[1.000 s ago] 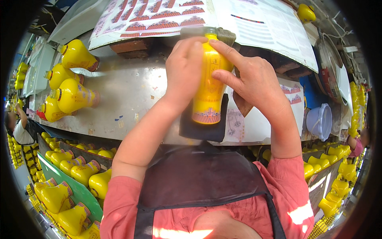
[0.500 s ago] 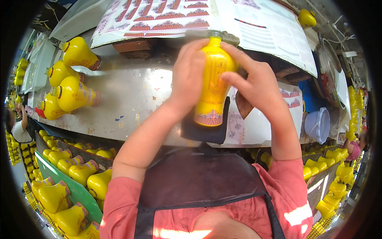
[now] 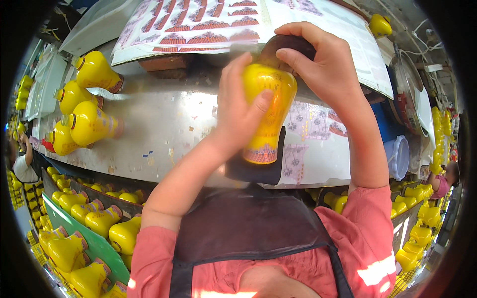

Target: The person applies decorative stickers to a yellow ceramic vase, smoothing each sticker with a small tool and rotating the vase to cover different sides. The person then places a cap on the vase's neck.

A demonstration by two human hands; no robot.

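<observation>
A glossy yellow vase-shaped bottle (image 3: 272, 126) lies on a dark pad (image 3: 254, 172), its neck pointing away from me. Around its foot runs a patterned band, and faint decoration shows on its body. My left hand (image 3: 237, 107) is closed on the bottle's left side, the thumb lying across its front. Above the shoulder, my right hand (image 3: 325, 57) grips a dark brown, curved flat scraper (image 3: 293, 44) between thumb and fingers. The scraper is against or just over the neck, which it hides together with the fingers.
Sheets of printed decals (image 3: 198, 27) lie on a raised board at the back. Several yellow bottles (image 3: 92, 121) rest on the metal table's left side. Decal pieces (image 3: 303, 124) lie right of the pad, near a pale bucket (image 3: 397, 156). Crates of bottles (image 3: 102, 218) flank me below.
My right hand has left the bottle's side and picked up the brown scraper from the table, bringing it to the neck. My left thumb has moved onto the bottle's front.
</observation>
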